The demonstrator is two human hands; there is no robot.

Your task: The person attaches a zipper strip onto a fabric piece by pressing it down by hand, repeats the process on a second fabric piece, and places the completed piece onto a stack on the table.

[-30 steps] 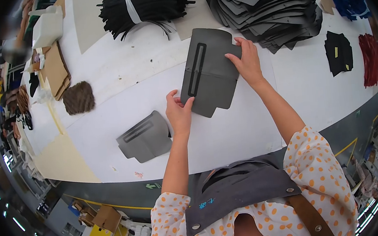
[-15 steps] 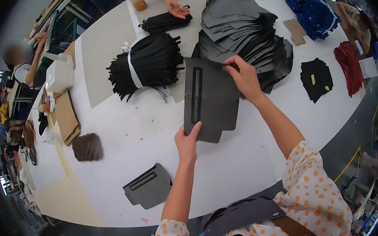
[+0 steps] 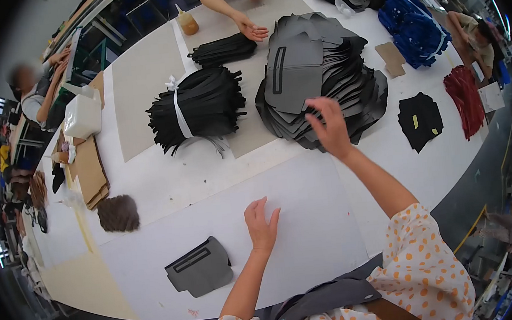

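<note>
Shows grey panel [image 3: 298,80] laid atop the far grey pile [image 3: 357,96], no longer gripped as half a second ago; suggests the handling of this piece as done.
Note matte surface, rounded corners and a long, dark-edged slot along the left side. Observe left hand [image 3: 263,225] empty above the near counter [image 3: 304,183], thumb and fingers apart; right hand [image 3: 330,128] likewise spread, over the pile's near side, contact with the panel impossible to tell.
</note>
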